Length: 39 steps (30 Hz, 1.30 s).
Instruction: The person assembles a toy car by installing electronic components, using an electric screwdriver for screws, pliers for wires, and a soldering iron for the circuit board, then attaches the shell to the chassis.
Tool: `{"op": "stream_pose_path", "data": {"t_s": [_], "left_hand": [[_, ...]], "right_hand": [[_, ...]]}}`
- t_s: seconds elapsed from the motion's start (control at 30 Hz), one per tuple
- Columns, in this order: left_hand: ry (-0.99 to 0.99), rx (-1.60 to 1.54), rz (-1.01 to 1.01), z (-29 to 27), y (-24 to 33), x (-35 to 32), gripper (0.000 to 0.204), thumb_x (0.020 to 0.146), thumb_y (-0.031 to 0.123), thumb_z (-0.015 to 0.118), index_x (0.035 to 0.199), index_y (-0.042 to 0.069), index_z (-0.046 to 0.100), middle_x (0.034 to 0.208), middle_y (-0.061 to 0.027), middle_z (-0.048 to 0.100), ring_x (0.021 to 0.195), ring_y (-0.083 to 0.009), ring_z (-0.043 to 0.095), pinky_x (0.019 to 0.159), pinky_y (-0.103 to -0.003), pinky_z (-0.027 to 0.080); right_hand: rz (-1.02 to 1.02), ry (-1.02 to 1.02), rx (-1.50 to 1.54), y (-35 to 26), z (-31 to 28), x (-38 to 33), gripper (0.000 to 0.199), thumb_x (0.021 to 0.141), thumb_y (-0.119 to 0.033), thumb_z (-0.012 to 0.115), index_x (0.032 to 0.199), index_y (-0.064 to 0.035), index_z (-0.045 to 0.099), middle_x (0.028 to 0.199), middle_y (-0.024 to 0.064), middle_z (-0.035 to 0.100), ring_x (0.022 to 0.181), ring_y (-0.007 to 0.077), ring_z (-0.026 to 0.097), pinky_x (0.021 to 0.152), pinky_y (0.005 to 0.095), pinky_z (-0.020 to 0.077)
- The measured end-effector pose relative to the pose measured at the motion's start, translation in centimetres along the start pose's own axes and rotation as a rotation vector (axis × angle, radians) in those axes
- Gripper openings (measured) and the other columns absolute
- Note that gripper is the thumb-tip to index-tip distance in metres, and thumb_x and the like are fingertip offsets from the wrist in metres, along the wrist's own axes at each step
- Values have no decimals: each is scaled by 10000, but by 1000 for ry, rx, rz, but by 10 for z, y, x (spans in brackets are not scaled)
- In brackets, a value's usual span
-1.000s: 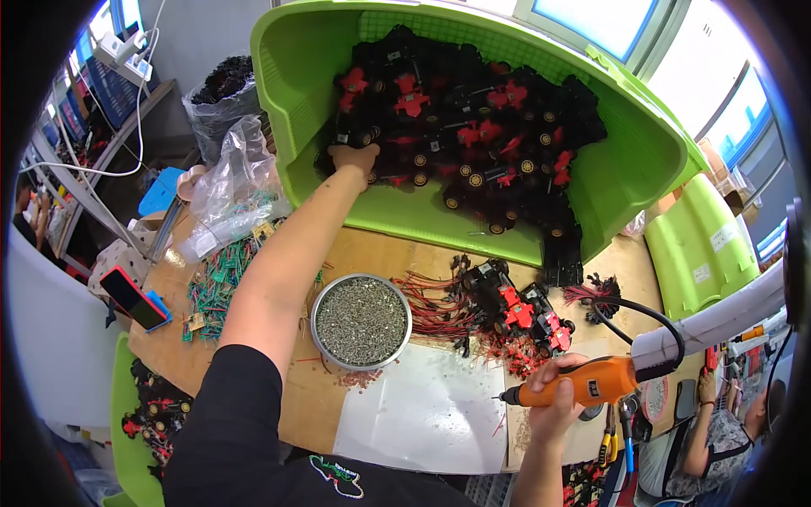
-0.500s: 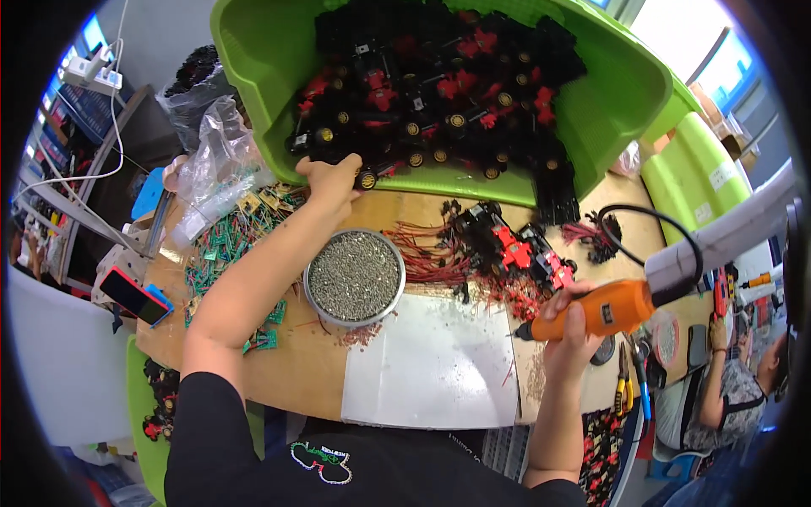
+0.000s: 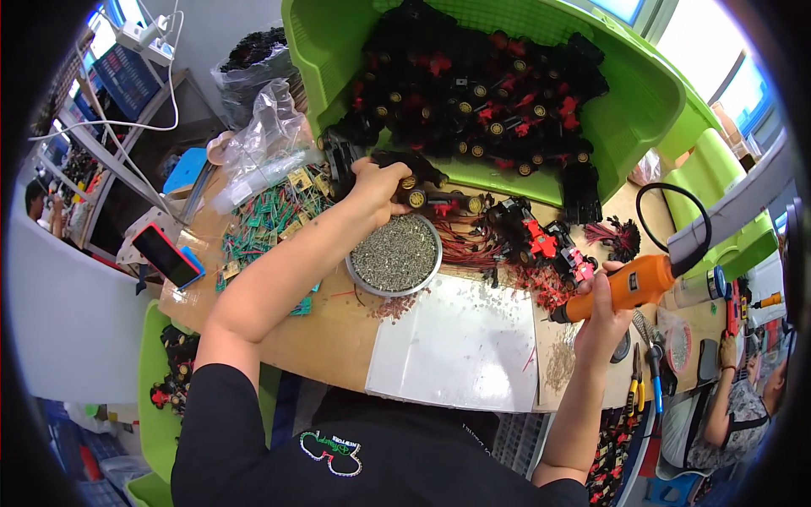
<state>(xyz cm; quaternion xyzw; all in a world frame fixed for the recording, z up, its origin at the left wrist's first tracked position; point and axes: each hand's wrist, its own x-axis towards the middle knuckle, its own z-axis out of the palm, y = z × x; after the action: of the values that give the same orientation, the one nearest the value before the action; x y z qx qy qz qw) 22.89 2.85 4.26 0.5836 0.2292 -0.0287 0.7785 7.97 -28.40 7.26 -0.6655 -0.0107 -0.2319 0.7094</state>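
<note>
My left hand (image 3: 378,191) is closed on a black toy car chassis (image 3: 445,202) with gold-hubbed wheels, just above the screw bowl. Part of the chassis is hidden behind my fingers. Right behind that hand, more black chassis lie at the front lip of the green bin (image 3: 667,101). My right hand (image 3: 604,317) grips an orange electric screwdriver (image 3: 629,287), its dark tip pointing left over the table. Near that tip lie black-and-red toy car bodies (image 3: 541,240). A round metal bowl (image 3: 394,253) full of small screws stands below my left wrist.
Green circuit boards with wires (image 3: 274,211) are heaped left of the bowl. A white sheet (image 3: 452,338) covers the table's front middle. Yellow-handled pliers (image 3: 635,393) hang at the right edge. A phone (image 3: 166,255) stands at left; a co-worker (image 3: 748,401) sits far right.
My left hand has come away from the bin toward the bowl, bringing a chassis with it. The screwdriver stays in my right hand. The whole view has shifted.
</note>
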Motion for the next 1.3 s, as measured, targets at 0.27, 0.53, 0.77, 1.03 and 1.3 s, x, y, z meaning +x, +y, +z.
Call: {"op": "stream_pose_path", "data": {"t_s": [0.27,0.53,0.77,1.03,1.3], "left_hand": [[-123,50,-20,-6,9,-30,217,915,145,558,1097,29,538,1015,-88,646,966,-220,610,878,-539,468],[-532,-22,-190,-43,-35,-146,468,852,-10,619,1261,-28,392,1144,-130,587,1016,-217,635,830,-368,570],[-498,28,-310,-93,-113,-191,578,885,-11,658,1322,60,287,1220,-114,544,1098,-203,604,941,-400,526],[-461,103,-293,-98,-108,-207,378,946,45,594,1223,33,338,1096,-97,601,946,-125,601,815,-291,512],[-585,153,-107,-92,-81,-189,262,941,102,609,1176,8,542,1043,-32,648,944,-76,591,855,-256,477]], "right_hand": [[-363,180,-332,-7,-11,-20,461,961,-68,588,1384,-6,419,1288,84,529,1095,131,529,950,277,433],[-71,-82,-561,33,2,-48,121,871,-53,678,983,-7,669,904,75,662,862,177,615,799,295,478],[-306,-368,-906,78,34,-25,120,789,-90,719,905,-61,699,898,104,646,881,319,595,784,411,474],[-534,-521,-1148,104,76,-4,86,775,-96,700,855,-64,691,924,91,637,882,302,578,765,410,468],[-432,-410,-856,87,62,-7,110,842,-136,688,893,-40,669,851,92,686,838,267,636,786,385,488]]}}
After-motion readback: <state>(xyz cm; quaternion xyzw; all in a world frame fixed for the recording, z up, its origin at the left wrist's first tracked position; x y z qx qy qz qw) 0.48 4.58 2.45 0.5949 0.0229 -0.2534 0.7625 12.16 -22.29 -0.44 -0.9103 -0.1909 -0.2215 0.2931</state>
